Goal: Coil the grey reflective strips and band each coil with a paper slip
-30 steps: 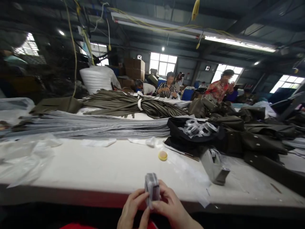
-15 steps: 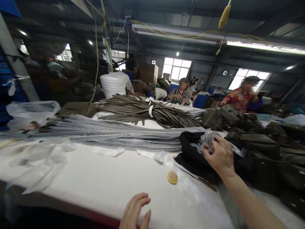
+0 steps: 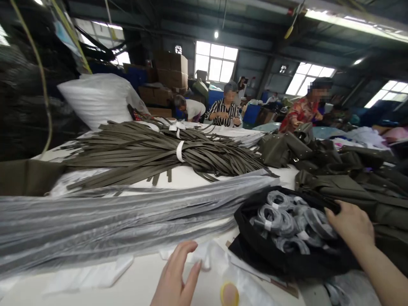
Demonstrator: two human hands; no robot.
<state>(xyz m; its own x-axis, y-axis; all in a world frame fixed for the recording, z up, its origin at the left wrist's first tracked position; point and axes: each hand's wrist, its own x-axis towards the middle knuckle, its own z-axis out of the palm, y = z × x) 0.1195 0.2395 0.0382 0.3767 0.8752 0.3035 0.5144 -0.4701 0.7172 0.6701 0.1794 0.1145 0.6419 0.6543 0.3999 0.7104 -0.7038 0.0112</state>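
My left hand hovers over the white table, fingers and thumb apart, holding nothing. Just right of it lies a round yellow-rimmed item. A soft black cloth bag stands open on the right, filled with coiled grey straps held by white bands. At the bag's right rim, my right hand is closed on the black fabric; its fingertips are partly hidden. No coil shows in that hand.
Long grey strips stretch across the table, with a bundle of olive straps behind. Olive bags pile up at right. A white wrapped stack stands back left. A person in stripes and one in red work beyond.
My right hand has let go of the grey coil, which now lies among others in the black bag, and has moved right to the bag's rim. My view has shifted closer and right.
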